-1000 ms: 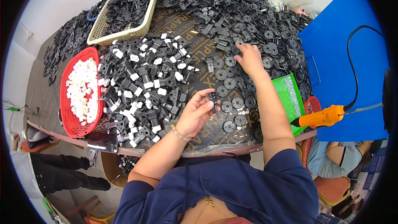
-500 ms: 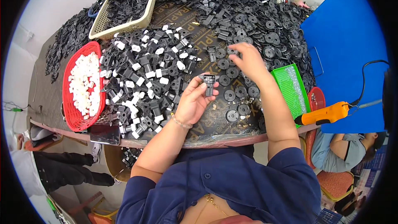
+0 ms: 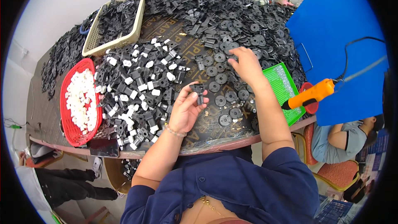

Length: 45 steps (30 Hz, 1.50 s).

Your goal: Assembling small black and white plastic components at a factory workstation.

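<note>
Fingers [image 3: 184,91] of your left hand [image 3: 183,114] pinch a black plastic part [image 3: 200,94] above the table [image 3: 199,129], probably light and stiff, best held by its stem; your right hand [image 3: 248,69], thumb and fingers parted, is over black discs [image 3: 218,78].

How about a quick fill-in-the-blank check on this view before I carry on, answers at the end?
The black part is held in the person's ____ hand.
The basket of loose white pieces is ____.
The tray beside the right forearm is ____.
The large board near the orange power tool is ____.
Answers: left; red; green; blue.
</note>
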Each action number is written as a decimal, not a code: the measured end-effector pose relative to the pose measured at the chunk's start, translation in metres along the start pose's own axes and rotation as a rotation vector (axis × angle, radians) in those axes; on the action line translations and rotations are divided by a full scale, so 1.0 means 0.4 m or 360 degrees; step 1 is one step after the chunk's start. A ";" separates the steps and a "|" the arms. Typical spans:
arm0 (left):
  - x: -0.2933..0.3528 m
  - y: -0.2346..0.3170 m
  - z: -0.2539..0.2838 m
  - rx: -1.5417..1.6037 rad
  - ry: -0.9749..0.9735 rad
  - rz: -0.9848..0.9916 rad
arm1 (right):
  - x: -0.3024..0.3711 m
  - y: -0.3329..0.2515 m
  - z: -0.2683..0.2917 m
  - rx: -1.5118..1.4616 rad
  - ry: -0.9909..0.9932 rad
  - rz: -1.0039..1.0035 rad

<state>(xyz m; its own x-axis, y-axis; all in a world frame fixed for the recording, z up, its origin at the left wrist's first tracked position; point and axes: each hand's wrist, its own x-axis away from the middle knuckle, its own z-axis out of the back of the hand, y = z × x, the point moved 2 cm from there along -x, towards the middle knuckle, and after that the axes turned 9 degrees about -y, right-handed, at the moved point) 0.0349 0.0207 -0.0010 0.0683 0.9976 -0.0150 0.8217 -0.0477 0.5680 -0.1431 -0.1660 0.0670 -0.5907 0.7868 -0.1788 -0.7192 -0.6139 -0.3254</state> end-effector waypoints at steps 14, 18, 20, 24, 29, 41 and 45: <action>0.000 -0.003 -0.030 -0.0057 0.0007 0.0081 | 0.157 -0.008 0.104 -0.0465 0.0097 0.0090; -0.003 -0.007 -0.032 -0.0070 -0.0007 0.0082 | 0.176 -0.005 0.111 -0.0338 0.0167 0.0094; 0.003 0.002 -0.029 -0.0120 0.0018 0.0028 | 0.155 -0.012 0.114 -0.0303 0.0194 0.0125; 0.002 0.013 -0.056 -0.0317 0.0043 -0.0200 | 0.131 -0.030 0.109 -0.0350 0.0246 0.0228; 0.102 0.050 -0.159 -0.0528 -0.0170 -0.0061 | 0.131 -0.073 0.120 -0.0583 0.0120 0.0121; 0.352 0.026 0.041 -0.1821 -0.0177 -0.0205 | -0.086 -0.308 0.086 -0.0706 -0.0047 0.0555; 0.347 0.017 0.055 -0.1716 -0.0107 -0.0195 | -0.268 -0.419 0.041 -0.0773 -0.0116 0.0709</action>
<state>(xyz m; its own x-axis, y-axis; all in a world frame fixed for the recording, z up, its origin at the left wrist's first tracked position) 0.0624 0.1578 -0.0172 0.0774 0.9860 -0.1474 -0.1017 0.1549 0.9827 0.0349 -0.1486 0.1559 -0.8289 0.4478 -0.3353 -0.1639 -0.7675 -0.6197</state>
